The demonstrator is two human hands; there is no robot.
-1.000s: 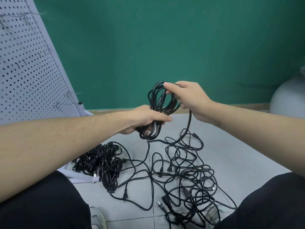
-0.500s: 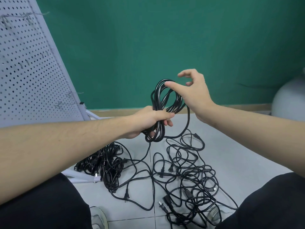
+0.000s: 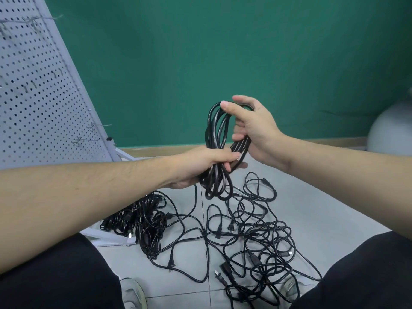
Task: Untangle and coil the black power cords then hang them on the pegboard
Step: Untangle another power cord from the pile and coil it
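Observation:
A coil of black power cord (image 3: 215, 139) stands upright between my hands above the floor. My left hand (image 3: 201, 166) grips the coil round its lower middle. My right hand (image 3: 252, 128) holds the top and right side of the loops, thumb over the top and fingers curled round the strands. A tangle of black cords with plugs (image 3: 252, 237) sprawls on the grey tiled floor below. A denser bundle of cords (image 3: 138, 219) lies at the left near the pegboard's foot. The grey pegboard (image 3: 38, 85) leans at the left with a few wire hooks (image 3: 89, 139).
A green wall (image 3: 200, 63) closes off the back. A grey rounded object (image 3: 390, 132) sits at the far right. My black-trousered knees (image 3: 58, 279) frame the floor on both sides, with shoes (image 3: 131, 293) near the bottom. The pegboard's white base bar (image 3: 107, 239) lies under the left bundle.
My right hand, which had its fingers spread above the coil, has closed round the top and right side of the loops. The left hand keeps its grip on the coil.

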